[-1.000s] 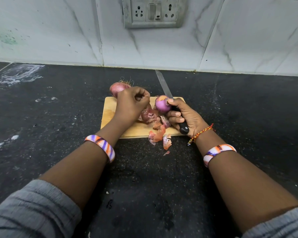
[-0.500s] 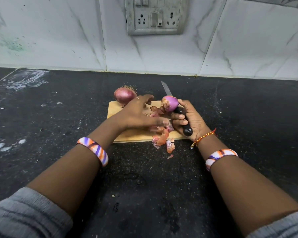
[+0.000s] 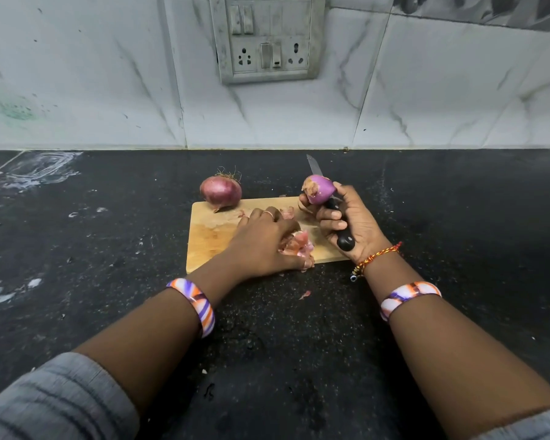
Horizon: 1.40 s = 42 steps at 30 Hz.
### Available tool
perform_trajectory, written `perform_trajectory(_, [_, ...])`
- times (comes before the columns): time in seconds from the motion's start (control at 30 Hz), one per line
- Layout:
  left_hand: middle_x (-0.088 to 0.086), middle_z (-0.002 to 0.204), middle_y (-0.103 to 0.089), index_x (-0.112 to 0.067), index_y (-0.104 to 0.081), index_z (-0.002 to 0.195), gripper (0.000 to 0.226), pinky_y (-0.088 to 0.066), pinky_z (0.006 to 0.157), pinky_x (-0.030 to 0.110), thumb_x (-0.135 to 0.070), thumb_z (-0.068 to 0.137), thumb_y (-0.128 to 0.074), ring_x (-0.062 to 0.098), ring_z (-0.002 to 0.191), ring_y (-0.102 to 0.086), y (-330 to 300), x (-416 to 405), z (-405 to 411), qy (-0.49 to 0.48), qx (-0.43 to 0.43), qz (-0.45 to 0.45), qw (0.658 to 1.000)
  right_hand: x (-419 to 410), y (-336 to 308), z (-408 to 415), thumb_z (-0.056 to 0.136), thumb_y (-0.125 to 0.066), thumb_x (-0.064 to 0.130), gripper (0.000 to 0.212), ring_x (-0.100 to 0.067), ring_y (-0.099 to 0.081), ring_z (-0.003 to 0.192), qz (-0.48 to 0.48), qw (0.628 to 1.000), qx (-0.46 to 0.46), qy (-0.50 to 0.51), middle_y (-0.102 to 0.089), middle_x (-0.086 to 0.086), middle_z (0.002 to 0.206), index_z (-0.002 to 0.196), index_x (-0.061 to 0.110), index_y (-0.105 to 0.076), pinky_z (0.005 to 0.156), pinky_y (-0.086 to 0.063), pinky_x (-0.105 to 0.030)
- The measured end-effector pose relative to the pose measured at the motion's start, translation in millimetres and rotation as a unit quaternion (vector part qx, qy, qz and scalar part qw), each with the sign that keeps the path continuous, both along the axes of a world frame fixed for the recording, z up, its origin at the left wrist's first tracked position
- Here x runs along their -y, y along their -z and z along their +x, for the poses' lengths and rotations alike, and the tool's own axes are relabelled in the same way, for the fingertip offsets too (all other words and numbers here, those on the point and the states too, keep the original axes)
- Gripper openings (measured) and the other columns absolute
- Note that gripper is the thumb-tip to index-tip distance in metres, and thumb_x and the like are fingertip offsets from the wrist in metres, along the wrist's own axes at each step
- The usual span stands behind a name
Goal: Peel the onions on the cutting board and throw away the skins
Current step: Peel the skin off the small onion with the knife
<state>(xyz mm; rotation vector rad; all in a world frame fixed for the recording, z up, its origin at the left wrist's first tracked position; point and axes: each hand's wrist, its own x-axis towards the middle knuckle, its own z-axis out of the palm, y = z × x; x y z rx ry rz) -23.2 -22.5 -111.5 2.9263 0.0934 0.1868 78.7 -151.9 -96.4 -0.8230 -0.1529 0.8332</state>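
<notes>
Your left hand cups papery, feather-light skins on the cutting board; gather them loosely. Your right hand grips knife and slick peeled onion; unpeeled onion waits.

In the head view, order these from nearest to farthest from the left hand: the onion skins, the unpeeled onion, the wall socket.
1. Onion skins: under the left hand, touching its fingers, on the cutting board.
2. Unpeeled onion: at the board's far left corner, apart from the hand.
3. Wall socket: up on the wall, well behind the board.
</notes>
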Motion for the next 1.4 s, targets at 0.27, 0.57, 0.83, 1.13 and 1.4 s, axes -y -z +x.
perform_trajectory(0.27, [0.007, 0.088, -0.054, -0.011, -0.059, 0.09, 0.017, -0.038, 0.067, 0.032, -0.025, 0.082, -0.063, 0.031, 0.089, -0.054, 6.2, -5.7, 21.6, -0.022, 0.101, -0.107, 0.989, 7.9, -6.4, -0.7, 0.097, -0.04, 0.028, 0.026, -0.004, -0.037, 0.03, -0.069, 0.997, 0.022, 0.009, -0.058, -0.004, 0.062, 0.094, 0.005, -0.051, 0.029, -0.024, -0.006])
perform_trajectory(0.57, [-0.001, 0.119, -0.063, -0.017, -0.063, 0.114, 0.04, -0.041, 0.096, 0.034, -0.037, 0.08, -0.067, 0.015, 0.111, -0.055, -34.9, -8.3, 35.6, -0.022, 0.141, -0.164, 0.976, 22.5, -11.1, 14.9, 0.093, -0.049, 0.026, 0.016, -0.002, -0.037, 0.033, -0.129, 0.99, 0.054, -0.006, -0.048, -0.001, 0.064, 0.091, 0.011, -0.054, 0.029, -0.025, -0.007])
perform_trajectory(0.83, [-0.003, 0.125, -0.058, -0.016, -0.051, 0.129, 0.062, -0.045, 0.096, 0.022, -0.019, 0.073, -0.075, 0.008, 0.11, -0.055, -65.7, 1.1, 33.5, 0.056, 0.067, -0.332, 0.939, 28.1, -26.1, 18.8, 0.084, -0.042, 0.018, 0.016, -0.004, -0.041, 0.038, -0.099, 0.987, 0.073, -0.104, -0.053, -0.002, 0.059, 0.087, 0.007, -0.053, 0.032, -0.021, -0.009])
perform_trajectory(1.13, [0.002, 0.1, -0.062, -0.007, -0.058, 0.113, 0.054, -0.046, 0.069, 0.008, -0.006, 0.064, -0.081, 0.006, 0.08, -0.056, -61.2, 19.1, 42.2, -0.004, 0.199, -0.28, 0.939, 19.0, -35.8, 24.3, 0.086, -0.058, 0.017, 0.013, -0.006, -0.052, 0.039, -0.13, 0.986, 0.08, -0.067, -0.058, -0.012, 0.067, 0.085, 0.004, -0.058, 0.028, -0.034, -0.009])
perform_trajectory(1.4, [-0.003, 0.081, -0.064, -0.015, -0.063, 0.091, 0.031, -0.053, 0.075, 0.015, 0.009, 0.073, -0.068, -0.003, 0.072, -0.061, -60.1, 12.4, 48.4, -0.018, 0.274, -0.413, 0.868, 19.3, -37.6, 31.5, 0.094, -0.047, 0.022, 0.016, -0.009, -0.061, 0.047, -0.082, 0.995, 0.035, -0.054, -0.057, -0.009, 0.074, 0.096, 0.008, -0.055, 0.029, -0.031, -0.007])
